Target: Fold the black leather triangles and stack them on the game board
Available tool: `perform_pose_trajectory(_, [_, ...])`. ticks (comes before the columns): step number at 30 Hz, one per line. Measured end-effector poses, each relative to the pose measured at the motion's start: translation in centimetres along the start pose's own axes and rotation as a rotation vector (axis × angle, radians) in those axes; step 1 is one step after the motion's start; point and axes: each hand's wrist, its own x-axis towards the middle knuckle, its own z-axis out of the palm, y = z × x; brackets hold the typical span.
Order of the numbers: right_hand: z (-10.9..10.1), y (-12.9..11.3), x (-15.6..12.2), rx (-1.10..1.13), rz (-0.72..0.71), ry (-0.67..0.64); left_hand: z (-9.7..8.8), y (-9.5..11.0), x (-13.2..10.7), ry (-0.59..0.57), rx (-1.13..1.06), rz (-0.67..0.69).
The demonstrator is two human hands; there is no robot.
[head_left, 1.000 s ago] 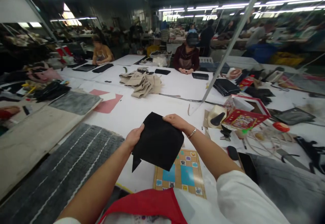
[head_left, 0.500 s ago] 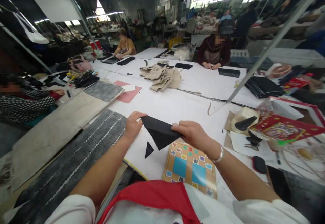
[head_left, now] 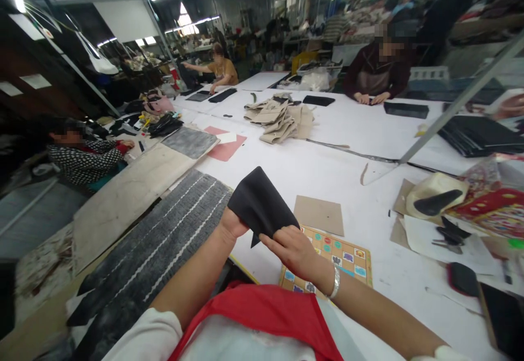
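A black fabric piece (head_left: 262, 202) is lifted above the white table (head_left: 319, 170), folded over on itself. My left hand (head_left: 232, 224) grips its lower left edge from underneath. My right hand (head_left: 292, 249) pinches its lower right corner, fingers closed on the cloth. Just below my right hand lies a colourful checked board (head_left: 347, 254), and beyond it a plain brown card square (head_left: 319, 214).
A grey striped mat (head_left: 164, 241) and a pale board (head_left: 131, 191) lie to my left. A beige fabric pile (head_left: 282, 118) and a pink sheet (head_left: 227, 145) sit farther out. Tools, a cream cap (head_left: 436, 191) and red packaging (head_left: 495, 202) crowd the right. Other people work around the tables.
My view has swung left. Both hands drew the black piece closer and lifted it, my right hand sliding down to its lower corner. The brown card square is now uncovered.
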Motion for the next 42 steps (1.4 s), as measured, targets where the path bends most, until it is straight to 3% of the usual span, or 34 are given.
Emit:
perform_pose_trajectory(4, [0.6,-0.3,-0.1,0.021,-0.038,-0.013,-0.3,0.3,-0.9,-0.093,-0.042,-0.027])
perform_pose_trajectory(10, [0.8,0.0,0.1,0.025,-0.038,-0.025,-0.6,1.6,-2.4,-0.205,-0.066,0.102])
perform_pose_trajectory(15, [0.6,0.0,0.2,0.061,-0.019,-0.051,-1.8,2.1,-1.8,-0.097,0.07,0.0])
perform_pose_trajectory(19, [-0.5,0.0,0.2,0.358,0.057,-0.167,-2.6,2.3,-1.0,-0.035,0.123,-0.01])
perform_pose_trajectory(22, [-0.3,0.8,-0.9,0.717,0.257,-0.142,-3.0,2.4,-0.7,-0.004,0.146,-0.018])
perform_pose_trajectory(26, [3.3,2.5,-3.0,1.175,0.948,0.127,-3.3,2.3,-0.6,0.043,0.171,-0.051])
perform_pose_trajectory(28, [5.7,2.8,-3.4,1.434,1.218,0.141,-3.4,2.0,-0.7,0.067,0.183,-0.068])
perform_pose_trajectory(29, [6.7,2.7,-3.4,1.576,1.28,0.091,-3.5,1.9,-0.8,0.079,0.193,-0.08])
perform_pose_trajectory(33, [8.8,1.8,-1.8,2.061,1.261,-0.142,-4.7,2.0,-0.8,0.148,0.275,-0.1])
perform_pose_trajectory(35, [8.9,1.7,-0.9,2.119,1.245,-0.057,-5.8,2.4,-0.7,0.2,0.341,-0.073])
perform_pose_trajectory(38, [8.4,2.4,0.0,2.013,1.247,0.177,-7.2,2.9,-0.8,0.266,0.406,-0.026])
perform_pose_trajectory(42, [7.6,3.6,0.4,1.829,1.302,0.219,-7.6,3.0,-1.6,0.274,0.347,-0.037])
